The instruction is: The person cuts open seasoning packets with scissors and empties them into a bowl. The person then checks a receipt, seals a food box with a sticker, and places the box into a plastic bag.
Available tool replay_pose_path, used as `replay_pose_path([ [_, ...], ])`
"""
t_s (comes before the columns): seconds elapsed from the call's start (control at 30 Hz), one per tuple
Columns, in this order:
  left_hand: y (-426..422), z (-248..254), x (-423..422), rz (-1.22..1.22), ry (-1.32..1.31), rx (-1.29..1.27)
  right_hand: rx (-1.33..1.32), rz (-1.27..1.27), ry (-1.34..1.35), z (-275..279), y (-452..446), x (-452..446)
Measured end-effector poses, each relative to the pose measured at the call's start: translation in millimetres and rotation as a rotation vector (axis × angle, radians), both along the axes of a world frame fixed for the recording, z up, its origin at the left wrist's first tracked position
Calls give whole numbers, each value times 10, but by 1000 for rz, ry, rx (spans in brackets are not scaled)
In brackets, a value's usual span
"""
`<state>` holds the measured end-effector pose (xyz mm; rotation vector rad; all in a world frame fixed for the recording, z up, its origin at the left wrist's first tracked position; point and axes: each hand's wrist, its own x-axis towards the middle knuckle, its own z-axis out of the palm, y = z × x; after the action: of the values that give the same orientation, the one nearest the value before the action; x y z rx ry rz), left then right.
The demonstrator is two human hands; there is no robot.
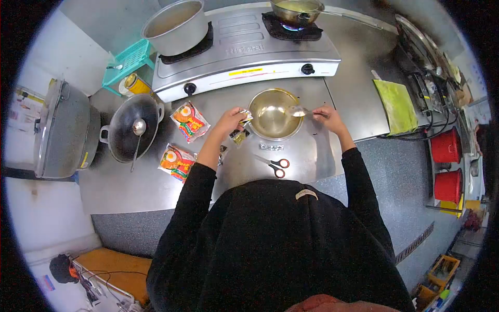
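Head view: the left hand pinches a small foil sachet by the left rim of the metal bowl, which sits on the counter; the right hand grips a spoon, its head at the bowl's right rim, scissors nearby

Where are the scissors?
In the head view, the scissors lie on the counter, right of the noodle packets and below the metal bowl.
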<state>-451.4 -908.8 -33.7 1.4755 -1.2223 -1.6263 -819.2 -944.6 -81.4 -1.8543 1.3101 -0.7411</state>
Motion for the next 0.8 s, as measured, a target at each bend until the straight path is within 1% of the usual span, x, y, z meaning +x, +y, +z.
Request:
replay_pose_path([
  [0.03, 17, -20, -1, 53, 22, -21, 2, -4, -3, -26, -4, -20],
  [0.07, 43, -6, -16, 48, 19, -19, -4, -4, 70, -30, 1, -28],
  [0.1, 71, 6, -39, 185, 74, -68, -9, -5, 144, -33, 13, -36],
  [0.13, 98, 19, -63, 323, 129, -119, -6, -9, 142, -36, 22, -40],
  [0.17, 140, 69, -111, 320, 126, -114, 45, -19, 66, -26, 37, -33],
  [0.2, 183, 147, -183, 347, 253, -153, 93, -26, -9, 6, 53, -10],
  [0.23, 212, 217, -243, 375, 379, -194, 94, -26, -12, 42, 66, 20],
  [0.27, 232, 268, -288, 374, 376, -196, -179, -48, 123, 113, 90, 73],
  [0.3, 240, 315, -334, 339, 442, -174, -454, -71, 259, 266, 130, 167],
  [0.33, 240, 347, -394, 303, 508, -151, -456, -73, 259, 391, 205, 296],
  [0.4, 244, 376, -565, 293, 529, -162, -234, -59, -151, 780, 513, 798],
  [0.47, 250, 349, -727, 273, 550, -171, -26, 1, -185, 934, 721, 1169],
  [0.5, 243, 300, -794, 266, 605, -176, -30, -9, -186, 859, 750, 1306],
  [0.53, 240, 273, -852, 261, 660, -181, 90, -1, -451, 708, 759, 1428],
  [0.57, 255, 313, -900, 255, 661, -182, 211, 10, -716, 675, 776, 1527],
  [0.6, 277, 350, -937, 283, 639, -168, 208, 10, -716, 659, 793, 1576],
  [0.67, 300, 412, -960, 313, 616, -155, 222, -176, -832, 652, 824, 1664],
  [0.7, 314, 424, -961, 328, 619, -158, 224, -176, -833, 643, 824, 1694],
  [0.77, 332, 364, -947, 344, 622, -154, 404, -262, -1147, 588, 800, 1725],
  [0.8, 318, 275, -937, 320, 578, -164, 490, -331, -1213, 542, 770, 1717],
])
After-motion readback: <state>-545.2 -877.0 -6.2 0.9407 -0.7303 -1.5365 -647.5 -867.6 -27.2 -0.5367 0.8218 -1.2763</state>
